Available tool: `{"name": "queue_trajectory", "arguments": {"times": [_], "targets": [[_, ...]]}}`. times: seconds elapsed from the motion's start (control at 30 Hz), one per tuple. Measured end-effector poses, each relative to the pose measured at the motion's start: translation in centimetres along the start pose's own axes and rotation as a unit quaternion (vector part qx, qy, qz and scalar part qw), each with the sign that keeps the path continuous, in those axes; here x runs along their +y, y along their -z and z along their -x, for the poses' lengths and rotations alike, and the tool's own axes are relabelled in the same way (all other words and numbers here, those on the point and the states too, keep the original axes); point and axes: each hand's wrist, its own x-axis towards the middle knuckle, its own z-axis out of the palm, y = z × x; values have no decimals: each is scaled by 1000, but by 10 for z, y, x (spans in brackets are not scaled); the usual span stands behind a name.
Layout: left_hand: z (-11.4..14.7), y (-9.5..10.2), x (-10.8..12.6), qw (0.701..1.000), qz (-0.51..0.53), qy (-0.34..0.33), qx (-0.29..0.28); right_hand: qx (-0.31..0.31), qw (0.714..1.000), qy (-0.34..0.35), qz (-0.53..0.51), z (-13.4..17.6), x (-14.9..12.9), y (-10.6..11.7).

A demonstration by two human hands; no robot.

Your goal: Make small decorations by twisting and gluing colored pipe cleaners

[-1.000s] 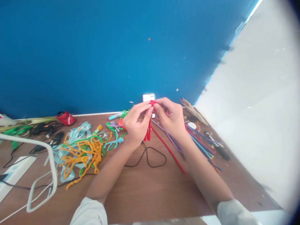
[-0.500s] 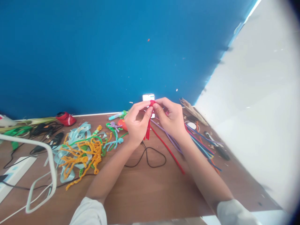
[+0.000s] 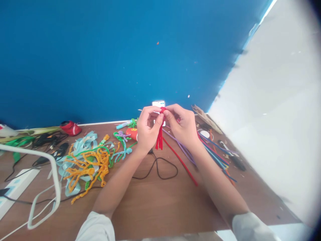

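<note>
Red pipe cleaners [image 3: 159,139] are pinched at their top between the fingers of both hands, and their loose ends hang down in a small bunch. My left hand [image 3: 148,129] grips the knotted or folded top from the left, thumb and forefinger closed. From the right, my right hand [image 3: 183,125] pinches the same spot. Behind the fingers stands a phone [image 3: 158,103] with a lit screen, partly covered by the hands. A single long red pipe cleaner [image 3: 181,161] lies on the table below my right hand.
On the wooden table [image 3: 155,207], orange twisted pipe cleaners [image 3: 96,167] and light blue ribbon [image 3: 87,142] lie at left. Colored pipe cleaners [image 3: 215,155] lie at right. A black cable [image 3: 167,178] loops mid-table. A white power strip [image 3: 17,190] sits far left, near a white frame [image 3: 56,177].
My left hand has shifted slightly to the right, its fingers curling in more. The hanging red ends have spread a little and show more clearly.
</note>
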Motion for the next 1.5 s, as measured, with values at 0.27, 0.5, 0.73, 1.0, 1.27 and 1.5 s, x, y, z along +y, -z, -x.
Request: {"name": "queue_trajectory", "arguments": {"times": [0.27,0.5,0.73,1.0,1.27,1.5], "targets": [[-4,5,1,998,42,46,-17,-5,1000,-7,-8,0,-1,1],[-4,6,2,998,30,54,-18,-11,1000,-9,-16,0,-1,2],[-5,7,2,998,35,49,-15,-10,1000,-11,-11,0,-1,2],[-6,7,1,999,30,30,-21,-13,1000,-2,-13,0,-2,3],[-7,9,0,999,28,10,-21,-12,1000,-7,-10,0,-3,3],[-7,10,3,999,-38,-20,-18,-10,1000,-9,-7,0,-3,2]]}}
